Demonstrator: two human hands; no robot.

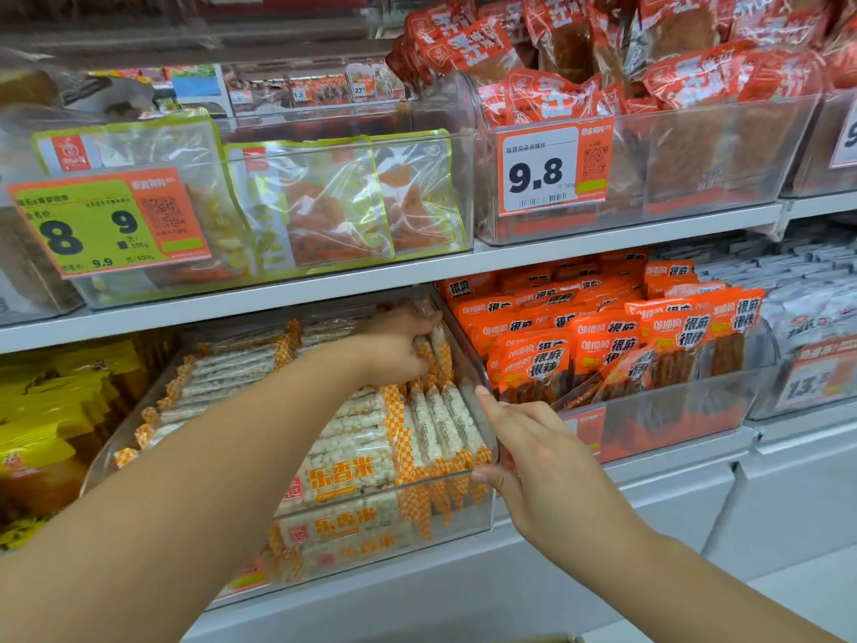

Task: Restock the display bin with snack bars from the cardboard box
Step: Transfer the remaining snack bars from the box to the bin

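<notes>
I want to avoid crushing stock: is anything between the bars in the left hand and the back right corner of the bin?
Nothing visible does. The left hand already holds the snack bars inside the display bin, against its right wall, above bars already lying there. The right hand rests on the front corner.

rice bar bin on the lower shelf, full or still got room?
Nearly full. Snack bars are stacked close to the clear bin's rim; the left hand presses bars in at the back.

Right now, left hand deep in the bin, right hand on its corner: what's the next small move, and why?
Probably let go and draw the left hand back. It grips snack bars already down at the back right of the display bin, against its wall. The right hand steadies the front corner; keep it there.
</notes>
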